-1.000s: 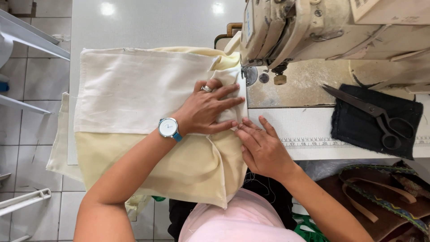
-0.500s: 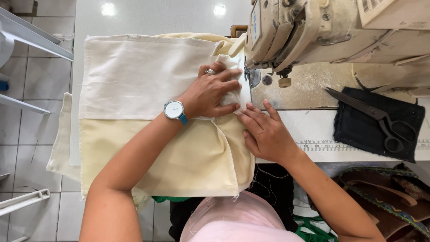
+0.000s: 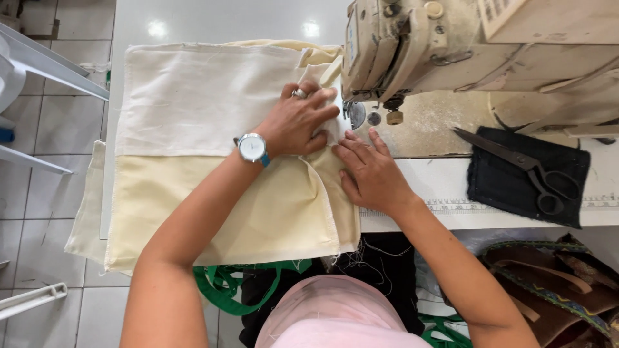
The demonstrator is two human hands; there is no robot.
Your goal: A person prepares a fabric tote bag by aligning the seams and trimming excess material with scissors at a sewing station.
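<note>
Flat, open left hand (image 3: 298,120) and right hand (image 3: 371,171) press the cream fabric (image 3: 213,161) underneath (beside the sewing machine (image 3: 451,45)).

Left hand (image 3: 298,122) and right hand (image 3: 371,173) pressed flat, side by side.

A glossy white worktable (image 3: 213,19) fills the upper middle and reflects two ceiling lights as bright spots. Beneath and to the left lies a floor of pale grey square tiles (image 3: 45,135) with dark grout lines. White metal bars of a frame (image 3: 51,61) cross the left edge, and another white bar (image 3: 32,300) lies low at bottom left.
</note>
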